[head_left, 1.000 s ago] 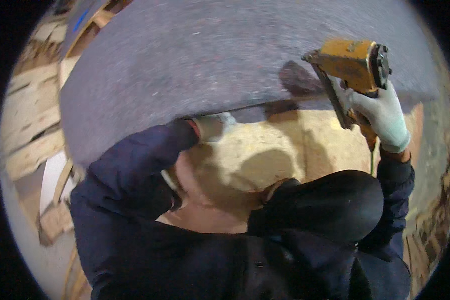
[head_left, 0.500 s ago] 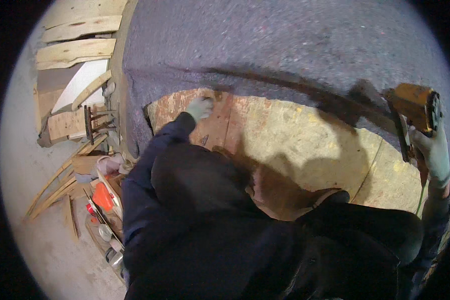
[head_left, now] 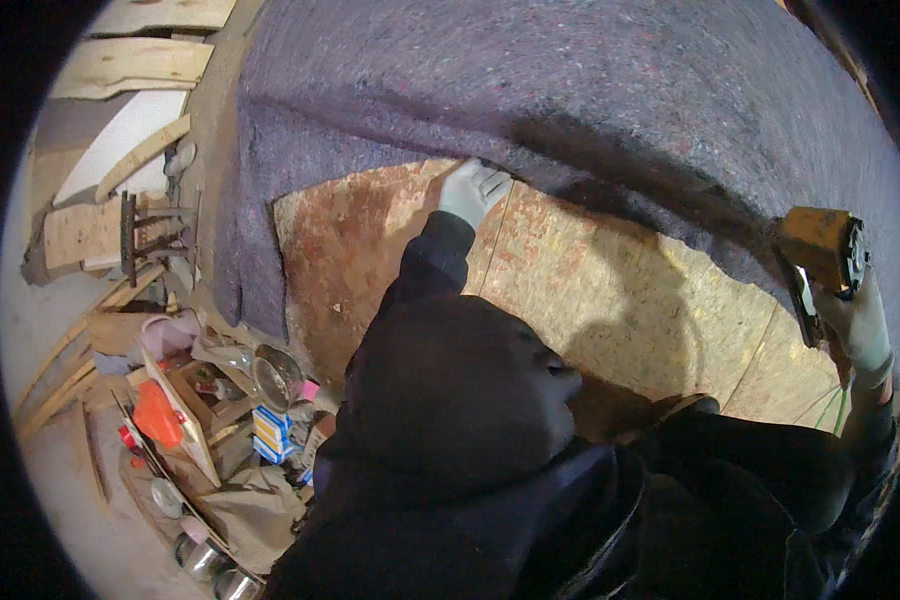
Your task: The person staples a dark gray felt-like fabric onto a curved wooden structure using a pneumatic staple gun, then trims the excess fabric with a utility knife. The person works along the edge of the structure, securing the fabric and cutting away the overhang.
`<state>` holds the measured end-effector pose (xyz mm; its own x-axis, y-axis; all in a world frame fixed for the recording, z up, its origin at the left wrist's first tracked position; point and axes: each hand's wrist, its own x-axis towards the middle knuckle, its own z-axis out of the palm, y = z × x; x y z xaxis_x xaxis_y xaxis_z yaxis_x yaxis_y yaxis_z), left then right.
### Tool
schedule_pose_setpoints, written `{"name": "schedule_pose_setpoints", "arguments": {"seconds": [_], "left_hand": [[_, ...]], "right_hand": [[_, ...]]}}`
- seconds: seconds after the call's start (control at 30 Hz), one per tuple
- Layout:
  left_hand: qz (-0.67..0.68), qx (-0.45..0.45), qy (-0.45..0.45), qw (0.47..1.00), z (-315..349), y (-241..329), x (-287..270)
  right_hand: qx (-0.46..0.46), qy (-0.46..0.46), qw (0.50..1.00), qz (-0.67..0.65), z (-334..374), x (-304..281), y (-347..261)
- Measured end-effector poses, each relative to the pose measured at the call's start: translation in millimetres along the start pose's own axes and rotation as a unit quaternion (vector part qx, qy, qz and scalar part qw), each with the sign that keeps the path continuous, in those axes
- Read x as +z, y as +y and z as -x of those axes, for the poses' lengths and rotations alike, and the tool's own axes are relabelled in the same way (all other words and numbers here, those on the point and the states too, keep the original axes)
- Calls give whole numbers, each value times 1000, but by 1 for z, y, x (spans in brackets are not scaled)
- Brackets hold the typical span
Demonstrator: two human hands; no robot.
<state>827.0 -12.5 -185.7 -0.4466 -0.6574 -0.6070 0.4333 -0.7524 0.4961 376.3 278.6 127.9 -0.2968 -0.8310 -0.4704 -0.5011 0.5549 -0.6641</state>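
A speckled grey-purple felt sheet (head_left: 610,80) covers most of a worn wooden panel (head_left: 590,270), whose near part is bare. My left hand (head_left: 473,190), in a pale glove, is closed at the felt's near edge, left of the middle; its fingertips are partly hidden. At the right, my gloved right hand (head_left: 860,320) grips an orange-and-black pneumatic staple gun (head_left: 818,245). The tool stands by the right end of the felt edge, its narrow magazine pointing down beside the panel. A thin green hose (head_left: 842,408) shows below that hand.
On the left floor are rough boards (head_left: 135,68), a dark metal rack (head_left: 155,240) and bent wood strips (head_left: 70,345). Close to my left side lie an orange piece (head_left: 158,415), a blue-and-white box (head_left: 271,435), glass jars (head_left: 205,560) and scraps.
My left hand has moved right along the felt edge and now closes on it. The view has shifted, bringing more floor clutter into sight. My right hand still holds the staple gun.
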Motion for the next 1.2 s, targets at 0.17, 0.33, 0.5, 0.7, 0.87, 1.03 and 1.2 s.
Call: {"name": "schedule_pose_setpoints", "arguments": {"seconds": [0.17,0.33,0.5,0.7,0.87,1.03,1.2], "left_hand": [[73,26,-89,993,-28,-4,12],[32,87,-112,989,-33,-21,36],[224,29,-163,960,19,-35,72],[221,91,-112,965,119,-63,114],[153,91,-78,981,156,-81,114],[66,75,-40,994,172,-87,94],[-25,51,15,998,185,-89,68]], "right_hand": [[16,48,987,155,-5,8,-68],[-64,94,988,103,7,22,-96],[63,58,991,99,15,10,-91],[-47,110,993,12,16,3,-72],[-36,85,992,87,18,-14,-57],[67,101,993,13,13,-10,-57],[47,76,994,-57,10,-7,-67]]}}
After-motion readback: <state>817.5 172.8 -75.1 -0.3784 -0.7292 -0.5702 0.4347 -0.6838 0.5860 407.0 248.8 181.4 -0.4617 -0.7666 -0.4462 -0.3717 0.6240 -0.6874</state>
